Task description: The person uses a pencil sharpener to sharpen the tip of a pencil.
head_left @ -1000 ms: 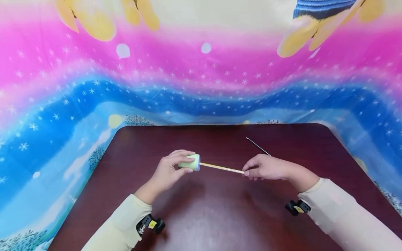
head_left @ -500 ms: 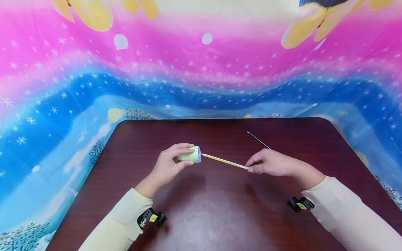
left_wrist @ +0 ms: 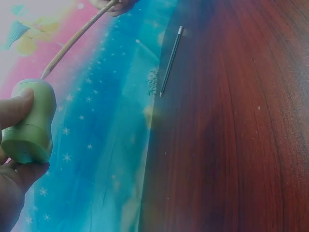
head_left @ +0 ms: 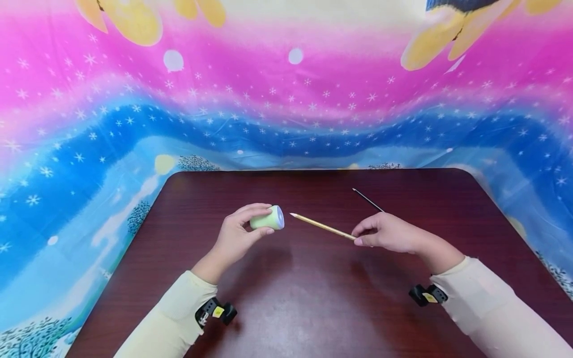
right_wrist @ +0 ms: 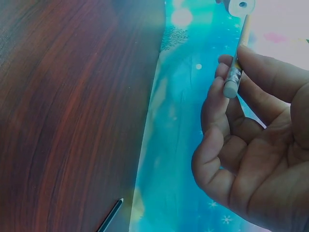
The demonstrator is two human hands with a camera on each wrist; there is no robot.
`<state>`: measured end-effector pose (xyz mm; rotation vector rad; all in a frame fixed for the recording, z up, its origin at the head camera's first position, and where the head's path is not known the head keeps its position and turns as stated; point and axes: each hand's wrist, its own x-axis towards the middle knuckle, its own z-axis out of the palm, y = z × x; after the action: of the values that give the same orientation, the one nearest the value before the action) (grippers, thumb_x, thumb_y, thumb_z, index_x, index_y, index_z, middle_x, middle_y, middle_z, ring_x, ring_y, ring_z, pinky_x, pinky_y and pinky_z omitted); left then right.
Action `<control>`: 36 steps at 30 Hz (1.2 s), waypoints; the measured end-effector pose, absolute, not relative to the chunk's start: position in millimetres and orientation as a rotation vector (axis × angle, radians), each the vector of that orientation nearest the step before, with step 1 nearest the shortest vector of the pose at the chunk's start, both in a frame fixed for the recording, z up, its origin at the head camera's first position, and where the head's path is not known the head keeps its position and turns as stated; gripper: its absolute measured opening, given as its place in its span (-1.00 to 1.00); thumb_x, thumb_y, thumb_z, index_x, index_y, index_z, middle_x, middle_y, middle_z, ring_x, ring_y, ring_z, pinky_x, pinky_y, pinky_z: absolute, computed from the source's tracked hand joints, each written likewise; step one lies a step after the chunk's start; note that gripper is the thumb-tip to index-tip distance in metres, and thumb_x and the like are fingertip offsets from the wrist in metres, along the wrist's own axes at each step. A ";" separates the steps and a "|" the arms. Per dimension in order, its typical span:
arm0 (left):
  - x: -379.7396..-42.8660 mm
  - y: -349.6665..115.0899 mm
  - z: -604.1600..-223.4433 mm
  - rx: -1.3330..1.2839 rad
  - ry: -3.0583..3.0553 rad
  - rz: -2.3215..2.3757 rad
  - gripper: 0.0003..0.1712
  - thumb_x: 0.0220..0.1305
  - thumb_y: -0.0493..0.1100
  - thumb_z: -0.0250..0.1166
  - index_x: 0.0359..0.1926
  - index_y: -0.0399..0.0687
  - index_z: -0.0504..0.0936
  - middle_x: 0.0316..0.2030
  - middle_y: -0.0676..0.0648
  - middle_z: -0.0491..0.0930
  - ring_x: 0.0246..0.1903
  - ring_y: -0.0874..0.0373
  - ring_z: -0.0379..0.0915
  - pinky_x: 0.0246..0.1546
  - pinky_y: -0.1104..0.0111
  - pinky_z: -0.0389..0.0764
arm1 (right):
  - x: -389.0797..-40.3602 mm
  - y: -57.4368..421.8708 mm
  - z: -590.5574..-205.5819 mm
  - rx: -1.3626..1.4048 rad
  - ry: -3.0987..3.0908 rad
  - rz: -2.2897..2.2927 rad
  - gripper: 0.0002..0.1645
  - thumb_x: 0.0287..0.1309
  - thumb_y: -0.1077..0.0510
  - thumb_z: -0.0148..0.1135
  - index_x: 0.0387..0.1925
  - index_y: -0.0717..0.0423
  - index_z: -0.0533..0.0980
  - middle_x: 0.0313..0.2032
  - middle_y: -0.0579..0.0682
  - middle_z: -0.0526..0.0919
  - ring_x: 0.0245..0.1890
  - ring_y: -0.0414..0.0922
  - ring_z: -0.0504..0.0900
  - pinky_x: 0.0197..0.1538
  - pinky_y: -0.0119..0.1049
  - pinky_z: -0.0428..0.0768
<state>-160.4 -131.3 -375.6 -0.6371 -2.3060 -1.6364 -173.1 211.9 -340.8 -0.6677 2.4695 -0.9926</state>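
Right now, the yellow pencil (head_left: 322,227) hangs above the table, sloping up toward its pale sharpened tip, which sits just short of the green cylinder (head_left: 263,221), a narrow gap showing between them in the head view. That cylinder is held on its side with a slight tilt, its whitish end turned toward the pencil; from the right wrist, a small dark hole (right_wrist: 242,4) is visible in the middle of that end. The left hand (head_left: 236,232) grips the cylinder, thumb on one side and fingers curled round the other. The right hand (head_left: 388,233) pinches the pencil near its metal band (right_wrist: 233,75) and pale eraser (right_wrist: 230,90), thumb against fingers. Beyond the right hand, and partly hidden by it in the head view, a dark pencil (left_wrist: 171,60) lies on the table (head_left: 295,283), pointed end toward the far edge. The tabletop is reddish brown with rounded far corners. Cream sleeves (head_left: 497,298) cover both forearms, each with a small black camera (head_left: 217,311) at the wrist, and around the table hangs a pink and blue cloth (head_left: 286,104) printed with white snowflakes
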 end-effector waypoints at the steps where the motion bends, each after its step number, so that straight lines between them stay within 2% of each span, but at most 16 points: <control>1: -160.3 -131.7 -375.9 -0.638 -2.302 -1.638 -0.56 -0.05 -0.42 0.48 -0.05 -0.29 0.68 0.03 -0.16 0.61 0.00 0.03 0.53 -0.15 0.47 0.60 | -173.1 212.0 -341.6 -0.663 2.475 -0.999 -0.82 0.15 0.17 0.32 -0.22 0.16 0.67 -0.34 -0.07 0.68 -0.38 -0.13 0.51 -0.33 -0.29 0.51; 9: -160.4 -133.5 -379.0 -0.640 -2.324 -1.588 -0.55 -0.07 -0.41 0.50 -0.06 -0.22 0.69 0.01 -0.11 0.61 -0.03 0.05 0.52 -0.19 0.44 0.60 | -173.2 212.0 -349.0 -0.633 2.537 -1.019 -0.80 0.12 0.15 0.35 -0.22 0.17 0.66 -0.31 -0.07 0.69 -0.34 -0.16 0.53 -0.29 -0.29 0.52; 19: -159.8 -133.9 -382.7 -0.641 -2.322 -1.556 -0.53 -0.09 -0.40 0.52 -0.06 -0.19 0.70 -0.01 -0.09 0.61 -0.03 0.08 0.51 -0.19 0.46 0.59 | -174.6 206.8 -359.6 -0.601 2.615 -1.080 -0.82 0.08 0.17 0.38 -0.28 0.18 0.66 -0.44 -0.11 0.66 -0.44 -0.17 0.43 -0.40 -0.36 0.41; 36: -158.6 -133.0 -386.1 -0.643 -2.316 -1.527 -0.53 -0.11 -0.42 0.52 -0.06 -0.22 0.69 -0.03 -0.11 0.61 -0.03 0.07 0.51 -0.19 0.44 0.60 | -180.8 202.0 -386.3 -0.515 2.758 -1.067 -0.85 0.15 0.23 0.32 -0.26 0.24 0.63 -0.46 -0.10 0.60 -0.43 -0.16 0.46 -0.37 -0.32 0.45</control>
<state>-158.6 -133.0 -386.1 -0.6430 -2.3161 -1.5275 -180.8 202.0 -386.3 -0.5151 2.7580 -1.0673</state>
